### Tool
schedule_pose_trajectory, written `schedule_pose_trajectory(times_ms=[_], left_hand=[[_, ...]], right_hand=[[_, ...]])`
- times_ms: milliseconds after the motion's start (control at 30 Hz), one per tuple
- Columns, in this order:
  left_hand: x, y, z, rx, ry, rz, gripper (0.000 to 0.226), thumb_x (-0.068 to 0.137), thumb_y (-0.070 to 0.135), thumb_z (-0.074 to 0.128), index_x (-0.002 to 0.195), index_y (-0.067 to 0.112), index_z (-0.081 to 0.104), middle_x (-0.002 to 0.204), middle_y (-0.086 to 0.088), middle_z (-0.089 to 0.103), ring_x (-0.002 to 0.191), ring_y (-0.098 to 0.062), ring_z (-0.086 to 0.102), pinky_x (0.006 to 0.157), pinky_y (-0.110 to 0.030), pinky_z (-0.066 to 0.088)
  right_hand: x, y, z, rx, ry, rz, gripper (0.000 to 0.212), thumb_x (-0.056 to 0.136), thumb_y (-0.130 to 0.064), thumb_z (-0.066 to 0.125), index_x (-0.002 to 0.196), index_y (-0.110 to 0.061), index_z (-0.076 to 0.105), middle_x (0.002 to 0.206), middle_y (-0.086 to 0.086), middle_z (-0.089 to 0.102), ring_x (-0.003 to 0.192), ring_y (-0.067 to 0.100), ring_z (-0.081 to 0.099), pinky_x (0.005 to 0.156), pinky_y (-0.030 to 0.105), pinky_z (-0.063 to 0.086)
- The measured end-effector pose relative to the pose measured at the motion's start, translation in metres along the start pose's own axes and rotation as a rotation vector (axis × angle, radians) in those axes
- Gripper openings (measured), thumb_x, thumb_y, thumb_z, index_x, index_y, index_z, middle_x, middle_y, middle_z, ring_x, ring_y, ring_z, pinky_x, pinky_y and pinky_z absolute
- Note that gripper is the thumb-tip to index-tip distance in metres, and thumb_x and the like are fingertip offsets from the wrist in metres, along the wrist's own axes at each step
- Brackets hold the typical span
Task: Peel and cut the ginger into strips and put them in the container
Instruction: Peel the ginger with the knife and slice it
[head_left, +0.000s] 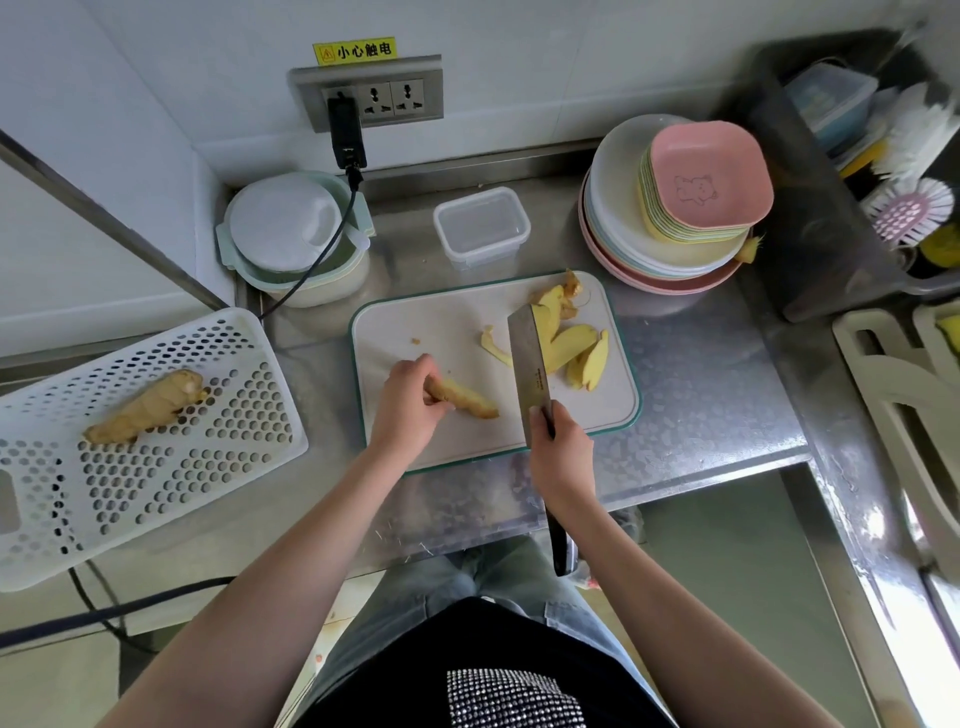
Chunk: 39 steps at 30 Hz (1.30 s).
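Ginger (462, 397) is held down on the board (447, 322) by the left hand (408, 400), whose grip is pinched on the near-left end of the piece. The long way of the piece is laid from that hand out to the right and a little toward the person. Its free end is pointed at the knife (529, 364).

The knife is held by the right hand (561, 452), with the grip wrapped tight round the handle. The blade is stood just to the right of the ginger's free end, with its long way pointed away from the person. It cannot be told if the edge is touching the board. So the ginger is crossed by the blade's line, and the right hand is the nearer one to the end that would likely be cut next. Brown skin can be seen on the piece, so peeling is judged not done.

Farther back on the board, right of the blade, slices (582, 353) and peel are piled. Past the board, on the worktop (701, 374), the container (482, 226) is seen with nothing in it.
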<state>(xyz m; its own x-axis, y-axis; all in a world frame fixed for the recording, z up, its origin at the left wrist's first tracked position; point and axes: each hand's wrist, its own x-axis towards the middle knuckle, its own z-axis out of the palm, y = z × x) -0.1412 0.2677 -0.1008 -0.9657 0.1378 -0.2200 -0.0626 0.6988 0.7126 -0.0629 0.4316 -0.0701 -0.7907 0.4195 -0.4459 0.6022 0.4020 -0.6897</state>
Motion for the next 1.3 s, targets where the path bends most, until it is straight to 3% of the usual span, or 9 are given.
schedule_pose_trajectory(times_ms=[167, 267, 367, 533, 667, 933, 1000, 1167, 1300], left_hand=[[-0.012, -0.005, 0.010, 0.039, 0.057, 0.075, 0.043, 0.066, 0.007, 0.080, 0.095, -0.001, 0.049, 0.106, -0.014, 0.056, 0.090, -0.027, 0.059, 0.069, -0.028, 0.043], [-0.012, -0.006, 0.007, 0.013, 0.050, 0.038, 0.049, 0.065, 0.013, 0.082, 0.094, 0.008, 0.044, 0.101, -0.009, 0.056, 0.084, -0.026, 0.056, 0.066, -0.032, 0.041], [-0.010, -0.007, 0.001, 0.032, -0.007, 0.001, 0.055, 0.064, 0.020, 0.085, 0.110, 0.010, 0.056, 0.102, -0.004, 0.053, 0.086, -0.016, 0.051, 0.072, -0.024, 0.037], [-0.013, -0.006, -0.001, 0.085, -0.009, -0.021, 0.045, 0.064, 0.017, 0.085, 0.104, 0.010, 0.066, 0.105, -0.007, 0.047, 0.089, -0.020, 0.053, 0.075, -0.017, 0.033], [-0.020, 0.001, 0.008, 0.020, 0.095, -0.069, 0.048, 0.062, 0.019, 0.087, 0.096, 0.004, 0.056, 0.100, -0.005, 0.042, 0.078, -0.016, 0.045, 0.063, -0.021, 0.029], [-0.020, 0.019, 0.017, 0.185, -0.073, -0.137, 0.048, 0.078, 0.044, 0.070, 0.105, 0.015, 0.043, 0.074, 0.001, 0.057, 0.066, -0.018, 0.053, 0.045, -0.025, 0.028], [-0.015, 0.023, 0.016, 0.071, -0.107, -0.262, 0.044, 0.081, 0.040, 0.069, 0.107, 0.015, 0.043, 0.083, -0.002, 0.057, 0.070, -0.019, 0.054, 0.046, -0.024, 0.031], [-0.003, 0.020, 0.023, -0.576, -0.129, -0.568, 0.045, 0.077, 0.017, 0.073, 0.112, 0.032, 0.049, 0.116, -0.006, 0.057, 0.097, -0.025, 0.062, 0.061, -0.035, 0.059], [0.004, 0.026, 0.031, -0.701, -0.140, -0.608, 0.048, 0.075, 0.013, 0.076, 0.112, 0.022, 0.047, 0.114, -0.013, 0.057, 0.076, -0.022, 0.064, 0.055, -0.028, 0.053]], right_hand=[[0.000, 0.001, -0.001, 0.004, -0.002, 0.039, 0.032, 0.101, -0.031, 0.039, 0.076, -0.011, 0.041, 0.067, 0.004, 0.050, 0.057, 0.017, 0.041, 0.050, 0.031, 0.031], [-0.001, 0.001, 0.000, -0.005, -0.005, 0.031, 0.033, 0.101, -0.031, 0.039, 0.073, -0.015, 0.039, 0.066, 0.002, 0.048, 0.056, 0.016, 0.042, 0.050, 0.031, 0.031], [-0.003, 0.001, 0.001, 0.014, -0.007, 0.028, 0.035, 0.102, -0.030, 0.039, 0.069, -0.018, 0.036, 0.064, 0.001, 0.046, 0.056, 0.016, 0.040, 0.051, 0.031, 0.030], [-0.003, 0.000, 0.003, 0.004, -0.007, 0.019, 0.034, 0.102, -0.030, 0.040, 0.070, -0.019, 0.037, 0.066, 0.001, 0.049, 0.057, 0.014, 0.043, 0.050, 0.028, 0.032], [-0.003, 0.000, 0.003, 0.020, 0.004, 0.015, 0.035, 0.102, -0.029, 0.040, 0.070, -0.017, 0.037, 0.066, 0.001, 0.048, 0.058, 0.017, 0.042, 0.051, 0.029, 0.031], [-0.001, 0.003, 0.008, -0.002, -0.021, 0.020, 0.032, 0.101, -0.028, 0.041, 0.074, -0.011, 0.040, 0.066, 0.003, 0.047, 0.058, 0.017, 0.040, 0.051, 0.029, 0.030], [-0.001, 0.004, 0.008, -0.009, -0.030, 0.024, 0.032, 0.101, -0.028, 0.041, 0.076, -0.009, 0.041, 0.067, 0.004, 0.048, 0.059, 0.018, 0.042, 0.051, 0.030, 0.030], [-0.001, 0.010, 0.004, 0.037, 0.004, 0.021, 0.033, 0.101, -0.028, 0.041, 0.074, -0.010, 0.039, 0.065, 0.005, 0.046, 0.058, 0.019, 0.039, 0.051, 0.031, 0.028], [0.005, 0.014, -0.002, 0.067, 0.053, 0.029, 0.033, 0.101, -0.028, 0.042, 0.075, -0.008, 0.040, 0.064, 0.005, 0.047, 0.058, 0.019, 0.039, 0.052, 0.032, 0.028]])
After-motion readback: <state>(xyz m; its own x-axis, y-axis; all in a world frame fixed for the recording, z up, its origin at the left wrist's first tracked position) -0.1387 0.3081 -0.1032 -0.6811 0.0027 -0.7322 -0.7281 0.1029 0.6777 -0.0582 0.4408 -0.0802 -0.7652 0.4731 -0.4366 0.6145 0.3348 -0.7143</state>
